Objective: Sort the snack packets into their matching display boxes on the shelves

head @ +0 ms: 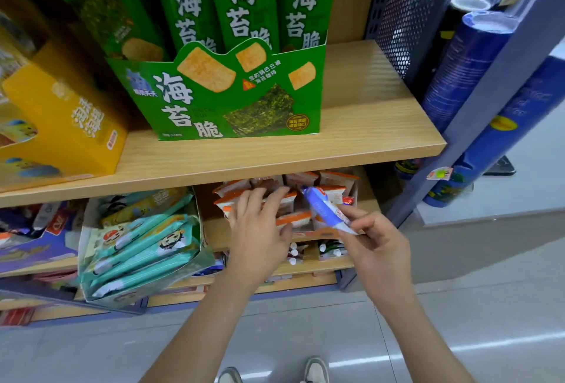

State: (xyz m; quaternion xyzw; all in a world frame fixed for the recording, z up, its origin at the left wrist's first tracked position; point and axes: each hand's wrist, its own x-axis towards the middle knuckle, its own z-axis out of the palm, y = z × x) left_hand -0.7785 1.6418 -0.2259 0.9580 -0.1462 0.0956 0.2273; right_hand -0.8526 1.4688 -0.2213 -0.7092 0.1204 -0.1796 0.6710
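Note:
My right hand (377, 245) pinches a blue-and-white snack packet (324, 207) by its lower end, holding it tilted in front of the second shelf. My left hand (260, 229) reaches into a display box (318, 233) of orange-and-white packets (301, 218) on that shelf, fingers spread and resting on the packets without gripping one. The blue packet hovers just right of my left fingertips, over the same box.
A teal box of cartoon-face packets (143, 248) leans out at the left. Above, a wooden shelf (367, 126) carries a green seaweed-crisp box (226, 92) and a yellow box (67, 129). Blue tubes (467, 67) stand behind the grey upright at right. Grey floor lies below.

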